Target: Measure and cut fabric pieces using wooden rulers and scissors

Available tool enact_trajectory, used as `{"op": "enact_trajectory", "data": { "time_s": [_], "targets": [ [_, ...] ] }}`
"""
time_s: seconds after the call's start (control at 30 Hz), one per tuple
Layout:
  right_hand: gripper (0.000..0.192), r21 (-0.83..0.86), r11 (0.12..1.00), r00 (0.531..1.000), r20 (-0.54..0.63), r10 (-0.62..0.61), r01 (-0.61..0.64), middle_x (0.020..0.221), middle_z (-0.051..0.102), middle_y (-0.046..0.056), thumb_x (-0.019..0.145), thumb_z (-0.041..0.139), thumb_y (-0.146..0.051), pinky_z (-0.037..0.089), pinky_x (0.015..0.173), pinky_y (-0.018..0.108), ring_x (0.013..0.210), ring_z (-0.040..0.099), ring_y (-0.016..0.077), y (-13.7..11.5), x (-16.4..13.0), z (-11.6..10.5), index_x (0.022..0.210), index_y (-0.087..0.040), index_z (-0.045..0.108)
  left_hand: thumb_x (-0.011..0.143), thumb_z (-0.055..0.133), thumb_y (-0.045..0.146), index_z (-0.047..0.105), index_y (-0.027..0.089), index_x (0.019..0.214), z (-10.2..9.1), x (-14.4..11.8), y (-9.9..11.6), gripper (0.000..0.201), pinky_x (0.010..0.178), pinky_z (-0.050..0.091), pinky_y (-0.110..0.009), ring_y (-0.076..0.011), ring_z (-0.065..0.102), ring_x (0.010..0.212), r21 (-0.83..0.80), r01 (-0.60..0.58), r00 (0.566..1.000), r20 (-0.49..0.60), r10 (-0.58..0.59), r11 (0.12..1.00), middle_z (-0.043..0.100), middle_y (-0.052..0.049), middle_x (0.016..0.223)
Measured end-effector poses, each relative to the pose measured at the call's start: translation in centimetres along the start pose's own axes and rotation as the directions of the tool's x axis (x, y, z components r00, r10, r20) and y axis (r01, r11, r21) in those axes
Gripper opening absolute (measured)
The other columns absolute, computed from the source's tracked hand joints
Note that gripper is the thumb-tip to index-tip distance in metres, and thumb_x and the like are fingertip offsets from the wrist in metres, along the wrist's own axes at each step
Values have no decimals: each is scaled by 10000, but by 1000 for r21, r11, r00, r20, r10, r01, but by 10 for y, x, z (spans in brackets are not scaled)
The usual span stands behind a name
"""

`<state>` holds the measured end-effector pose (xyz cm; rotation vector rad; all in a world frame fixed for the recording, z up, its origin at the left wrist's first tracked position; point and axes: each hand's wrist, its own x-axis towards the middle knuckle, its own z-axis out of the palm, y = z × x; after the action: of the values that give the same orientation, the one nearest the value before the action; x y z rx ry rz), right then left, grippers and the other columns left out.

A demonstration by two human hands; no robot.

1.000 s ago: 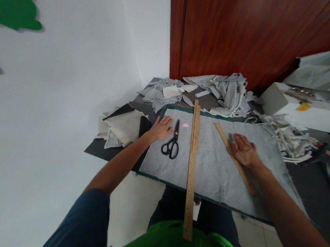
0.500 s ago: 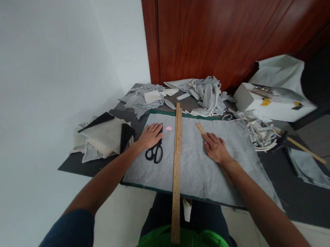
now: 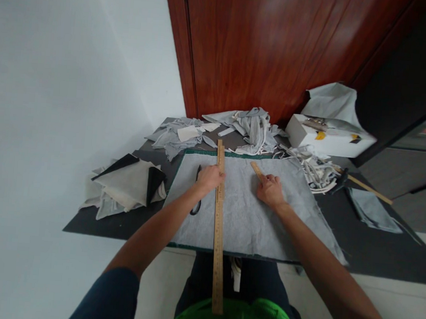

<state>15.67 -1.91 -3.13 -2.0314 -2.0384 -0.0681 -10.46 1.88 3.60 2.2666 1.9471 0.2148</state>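
Note:
A grey-white sheet of fabric lies spread over a green mat on the dark table. My left hand has its fingers closed at the edge of a long wooden ruler, which crosses the sheet and overhangs the front edge towards my body. Black scissors lie under my left wrist, partly hidden by it. With curled fingers, my right hand grips a second wooden ruler; its far end sticks out past the fingers and the rest is hidden beneath my hand and forearm.
Folded fabric pieces are stacked at the left. Grey scraps and a heap of strips lie along the back by the wooden door. To the right are a white box, tangled strips and a folded cloth.
My left hand has slid right from the scissors to the long ruler and closed. The fingers of my right hand have curled in on the other ruler. The pink scrap is now out of sight.

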Motion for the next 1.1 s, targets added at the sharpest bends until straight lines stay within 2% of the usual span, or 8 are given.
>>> {"op": "enact_trajectory", "data": {
  "time_s": [0.1, 0.23, 0.47, 0.6, 0.77, 0.9, 1.0, 1.1],
  "targets": [
    [450, 18, 1000, 999, -31, 26, -25, 1232, 625, 182, 937, 495, -214, 382, 826, 384, 1070, 509, 310, -3, -2, 5, 1356, -135, 636, 899, 652, 414, 664, 101, 1229, 10, 3, 19, 456, 913, 556, -337, -305, 733, 1112, -5, 70, 997, 38, -70, 998, 766, -200, 1131],
    [436, 37, 998, 996, -75, 45, -43, 1247, 610, 173, 938, 485, -200, 379, 816, 389, 1084, 502, 314, -3, -5, 11, 1343, -156, 643, 812, 700, 289, 640, 59, 1264, 12, 9, 20, 510, 870, 565, -302, -309, 737, 1120, -27, 139, 987, 82, -136, 990, 761, -216, 1145],
    [444, 69, 996, 994, -91, 56, -50, 1232, 604, 181, 919, 522, -192, 399, 847, 404, 1094, 500, 320, -7, -7, 10, 1347, -147, 632, 780, 676, 141, 760, 113, 914, -2, 17, 23, 160, 748, 543, -237, -263, 758, 1011, -305, 230, 967, 175, -184, 924, 787, -143, 940],
    [423, 149, 986, 991, -97, 96, -81, 1225, 642, 172, 897, 509, -171, 406, 863, 393, 1084, 534, 311, -2, -2, 13, 1279, -153, 689, 818, 634, 114, 730, 129, 775, 15, 1, 57, 106, 582, 514, -194, -148, 712, 654, -443, 233, 956, 269, -120, 866, 729, -48, 699],
    [367, 257, 964, 993, -81, 84, -60, 1098, 736, 151, 862, 491, -118, 423, 970, 347, 1095, 614, 272, 15, 7, 13, 1128, -129, 744, 784, 664, 71, 700, 139, 716, 47, -13, 103, 103, 556, 511, -177, -110, 665, 565, -540, 227, 938, 345, -33, 810, 689, -8, 623],
    [364, 280, 958, 998, -15, 67, -60, 1130, 756, 127, 866, 494, -109, 440, 991, 310, 1110, 644, 249, 22, 10, 6, 1129, -160, 740, 769, 746, 183, 719, 153, 718, 49, -14, 117, 65, 647, 564, -232, -197, 752, 737, -375, 154, 946, 324, -26, 914, 748, -76, 713],
    [321, 219, 974, 999, 15, 51, -53, 1126, 753, 131, 900, 495, -133, 437, 987, 316, 1118, 643, 254, 19, 8, -1, 1106, -173, 737, 798, 752, 295, 775, 172, 896, 41, -18, 118, 158, 798, 587, -279, -271, 764, 1011, -175, 9, 979, 201, 27, 984, 797, -142, 978],
    [288, 132, 990, 999, 13, 48, -49, 1126, 731, 161, 941, 489, -177, 424, 984, 347, 1113, 629, 272, 11, 3, -8, 1105, -143, 723, 884, 651, 298, 780, 170, 1049, 31, -22, 106, 245, 882, 578, -296, -282, 737, 1119, -94, -46, 986, 157, 60, 994, 782, -172, 1119]
  ]
}}
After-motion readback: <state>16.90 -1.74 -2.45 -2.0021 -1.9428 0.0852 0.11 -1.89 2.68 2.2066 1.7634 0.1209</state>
